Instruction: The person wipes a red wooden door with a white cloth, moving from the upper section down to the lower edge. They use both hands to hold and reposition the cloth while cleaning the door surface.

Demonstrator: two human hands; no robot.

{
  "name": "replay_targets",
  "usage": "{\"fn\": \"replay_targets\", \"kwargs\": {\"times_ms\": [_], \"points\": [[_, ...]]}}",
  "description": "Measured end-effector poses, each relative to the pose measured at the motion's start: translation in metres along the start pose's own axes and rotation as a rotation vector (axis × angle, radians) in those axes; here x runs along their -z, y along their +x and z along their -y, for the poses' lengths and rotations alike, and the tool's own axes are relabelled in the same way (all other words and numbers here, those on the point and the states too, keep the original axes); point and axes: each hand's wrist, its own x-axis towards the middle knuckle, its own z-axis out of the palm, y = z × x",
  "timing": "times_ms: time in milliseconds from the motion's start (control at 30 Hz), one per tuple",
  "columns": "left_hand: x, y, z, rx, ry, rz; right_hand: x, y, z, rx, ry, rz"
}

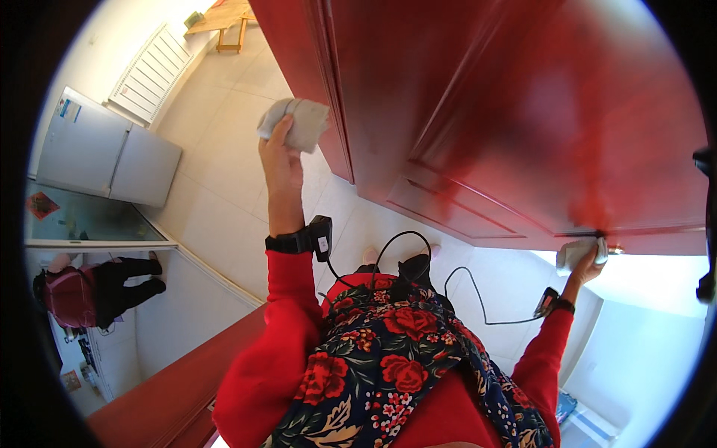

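Note:
A folded light-grey cloth (308, 126) is gripped in my left hand (282, 148), which is raised in front of me to the left of a red panelled door (493, 185). Out to the right, my right hand (588, 267) holds another pale cloth (574, 255) at the edge of the door. A small brass-coloured piece of door hardware (615, 250) shows just beside that hand. Reflections cover the glossy door face. Each wrist wears a strap with a small black device, and black cables run from the devices toward my waist.
A two-door refrigerator (109, 151) and a white radiator (152, 73) stand along the left wall, with a wooden table (221, 19) beyond. Another person (95, 285) is behind a glazed partition (89, 221) at lower left. A red wooden surface (185, 375) runs close by my left elbow.

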Motion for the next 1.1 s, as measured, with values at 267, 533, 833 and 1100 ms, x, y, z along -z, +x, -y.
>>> {"fn": "replay_targets", "kwargs": {"times_ms": [267, 533, 833, 1100], "points": [[0.048, -0.008, -0.019, -0.163, -0.006, -0.128, 0.012, -0.087, 0.209, 0.580, 0.531, 0.084], [0.066, -0.053, -0.030, -0.125, -0.026, -0.133, -0.002, -0.123, 0.467, 1.695, 0.702, -0.140], [0.126, -0.094, -0.040, -0.295, 0.021, -0.386, -0.182, -0.212, 0.453, 1.617, 0.620, 0.067], [0.159, -0.162, -0.063, -0.314, 0.077, -0.536, -0.261, -0.317, 0.313, 1.836, 0.545, 0.823]]}}
